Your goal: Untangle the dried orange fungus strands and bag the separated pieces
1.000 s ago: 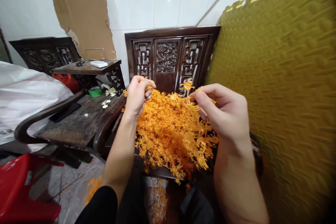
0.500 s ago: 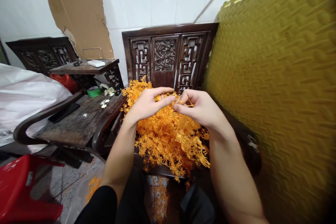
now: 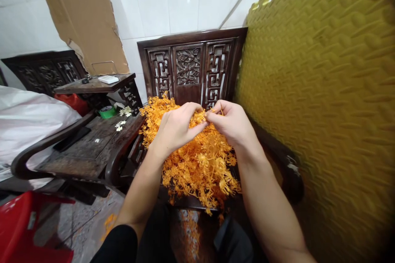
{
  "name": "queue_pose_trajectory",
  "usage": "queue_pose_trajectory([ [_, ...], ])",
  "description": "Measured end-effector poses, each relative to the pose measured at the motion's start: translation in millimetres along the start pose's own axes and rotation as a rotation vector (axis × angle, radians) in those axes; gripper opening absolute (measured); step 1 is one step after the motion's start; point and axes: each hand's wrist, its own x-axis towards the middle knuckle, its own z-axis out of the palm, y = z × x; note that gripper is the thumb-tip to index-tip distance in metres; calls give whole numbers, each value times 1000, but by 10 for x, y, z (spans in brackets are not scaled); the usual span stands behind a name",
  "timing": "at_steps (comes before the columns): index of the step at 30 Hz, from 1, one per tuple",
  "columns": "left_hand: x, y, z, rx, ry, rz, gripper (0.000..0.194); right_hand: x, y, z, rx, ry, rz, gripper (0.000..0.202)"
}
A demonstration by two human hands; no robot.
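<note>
White tiled wall stood behind a carved chair, which bore a heap of tangled orange sprigs. Right hand: fingers were pinched together on a thin sprig, above the heap. Left hand: fingers were curved, tips close against the right's; any hold could not be told. Judged risks: hard pinching might have snapped the sprig; snagging might have dragged others off the seat edge. Stool: sticker was illegible.
</note>
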Motion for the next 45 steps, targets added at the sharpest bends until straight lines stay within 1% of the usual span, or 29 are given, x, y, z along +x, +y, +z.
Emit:
queue_pose_trajectory([
  [2, 4, -46, -33, -49, -42, -3, 25, -9, -29, -42, -24, -62, -6, 9],
  [4, 10, -89, -74, -137, -88, -13, 24, -29, -80, -90, -78, -147, -23, 19],
  [6, 16, -120, -111, -247, -121, -21, 21, -58, -138, -132, -161, -219, -77, 24],
  [9, 22, -136, -142, -381, -125, -25, 17, -111, -205, -168, -288, -284, -182, 18],
  [11, 20, -132, -144, -399, -120, -24, 20, -144, -221, -168, -370, -282, -232, 19],
  [13, 15, -126, -137, -372, -114, -36, 23, -170, -217, -153, -436, -232, -277, 24],
  [14, 12, -125, -132, -358, -111, -45, 24, -179, -211, -142, -458, -200, -301, 29],
  [16, 7, -125, -127, -354, -101, -62, 23, -193, -200, -122, -478, -150, -342, 50],
  [18, 7, -125, -130, -368, -101, -77, 24, -204, -200, -112, -488, -139, -377, 70],
  [20, 8, -124, -143, -393, -118, -94, 32, -216, -214, -112, -521, -153, -413, 79],
  [23, 9, -130, -170, -461, -160, -126, 48, -238, -251, -124, -603, -185, -507, 78],
  [25, 8, -148, -189, -520, -187, -143, 54, -252, -269, -131, -656, -214, -576, 77],
  [28, 4, -189, -221, -590, -229, -158, 50, -271, -271, -133, -735, -250, -667, 74],
  [31, 2, -210, -247, -653, -238, -154, 37, -290, -255, -127, -815, -247, -737, 70],
  [34, 3, -184, -251, -657, -175, -151, 25, -305, -253, -118, -845, -219, -764, 67],
  [37, 3, -133, -230, -609, -58, -153, 22, -303, -266, -98, -783, -173, -732, 63],
  [39, 0, -106, -219, -612, 53, -176, 23, -290, -267, -73, -714, -134, -683, 52],
  [41, -6, -88, -220, -649, 130, -204, 23, -272, -253, -38, -645, -109, -638, 39],
  [43, -14, -74, -232, -712, 137, -217, 23, -257, -224, 1, -579, -89, -624, 27],
  [45, -22, -58, -243, -781, 115, -241, 24, -251, -195, 41, -509, -63, -629, 21],
])
